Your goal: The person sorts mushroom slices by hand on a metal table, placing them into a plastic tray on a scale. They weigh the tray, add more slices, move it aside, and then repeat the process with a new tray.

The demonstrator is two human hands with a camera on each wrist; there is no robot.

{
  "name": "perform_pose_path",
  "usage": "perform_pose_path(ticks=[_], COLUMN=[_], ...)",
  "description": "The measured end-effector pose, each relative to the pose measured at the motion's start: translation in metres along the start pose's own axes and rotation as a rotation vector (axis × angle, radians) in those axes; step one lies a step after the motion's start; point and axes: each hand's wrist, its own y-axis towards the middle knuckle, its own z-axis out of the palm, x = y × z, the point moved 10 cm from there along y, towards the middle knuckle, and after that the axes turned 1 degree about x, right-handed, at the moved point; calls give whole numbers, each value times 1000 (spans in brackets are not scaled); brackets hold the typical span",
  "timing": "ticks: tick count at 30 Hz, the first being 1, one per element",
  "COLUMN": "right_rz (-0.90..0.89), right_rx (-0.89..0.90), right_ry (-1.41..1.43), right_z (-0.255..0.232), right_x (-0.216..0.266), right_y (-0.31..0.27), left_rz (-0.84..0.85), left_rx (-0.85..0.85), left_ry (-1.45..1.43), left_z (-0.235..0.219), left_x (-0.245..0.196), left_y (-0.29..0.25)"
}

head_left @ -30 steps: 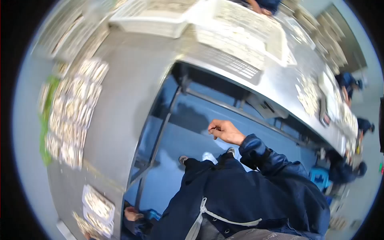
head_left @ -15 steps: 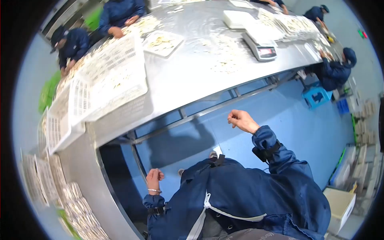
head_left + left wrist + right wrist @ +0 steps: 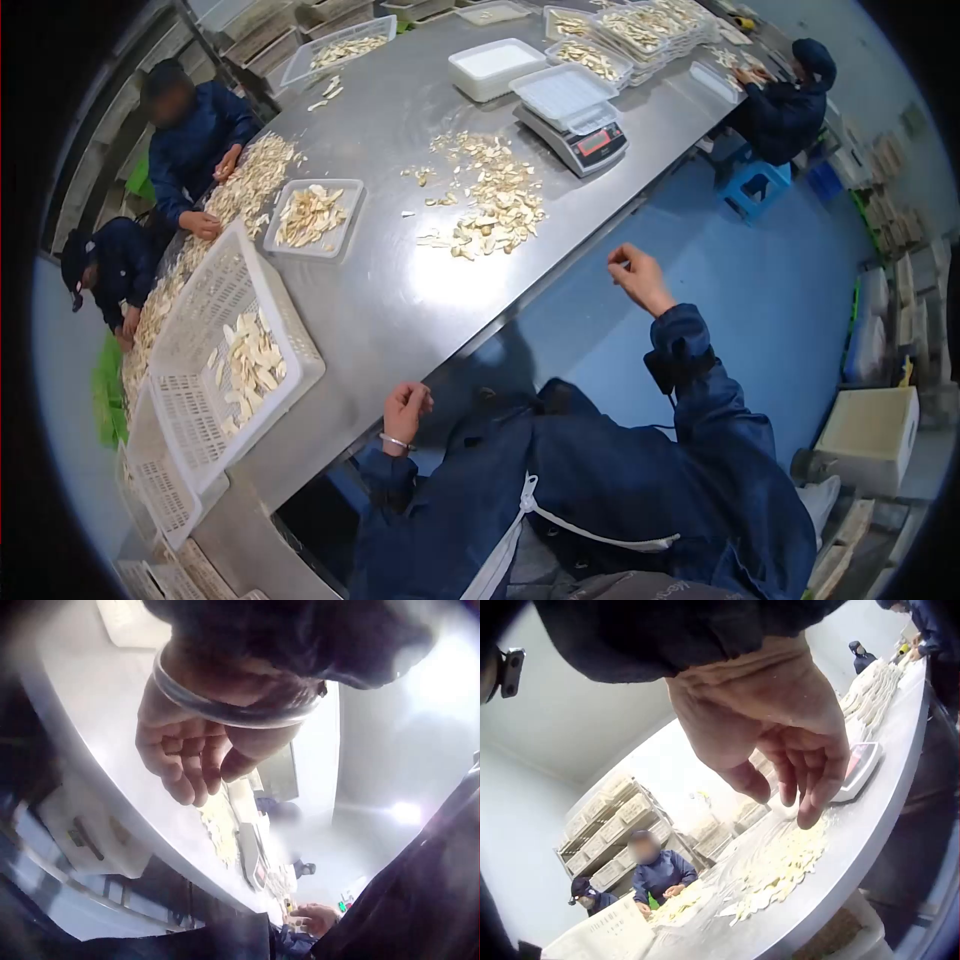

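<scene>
My left hand (image 3: 406, 408), with a bracelet at the wrist, hangs by the near edge of the steel table (image 3: 365, 310), its fingers loosely curled and holding nothing. Farther right, my right hand (image 3: 640, 278) is in the air beyond the table's edge, also holding nothing, fingers relaxed. In the right wrist view, that hand's fingertips overlap the slice pile. The pile of pale dried slices (image 3: 500, 205) lies loose on the steel top. Behind it stands a digital scale (image 3: 585, 145) bearing a white plastic tray (image 3: 562, 92). Nearest the left hand is a white perforated basket (image 3: 305, 345) with some slices inside.
A shallow tray (image 3: 350, 200) of slices sits mid-table, with stacked white containers (image 3: 495, 72) farther back. Two people in blue (image 3: 200, 140) work over a long slice heap at the left. Another person (image 3: 785, 110) sits by a blue stool (image 3: 752, 188) at right.
The view has swung right from the side table to the large table and come closer to it. The left hand has come into view near the table edge; both hands stay without anything held.
</scene>
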Motion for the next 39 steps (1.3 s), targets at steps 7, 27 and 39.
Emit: perform_pose_path(ticks=[7, 27, 39], right_rz=[-398, -675, -1151], right_rx=[-324, 66, 187], right_ry=[-532, -682, -414], right_z=[-74, -52, -20], right_x=[49, 12, 167], right_y=[83, 389, 281], left_rz=[46, -76, -24], left_rx=[-38, -470, -201], left_ry=[130, 432, -259], left_z=[9, 66, 100], left_x=[-55, -17, -125], left_y=[80, 224, 222])
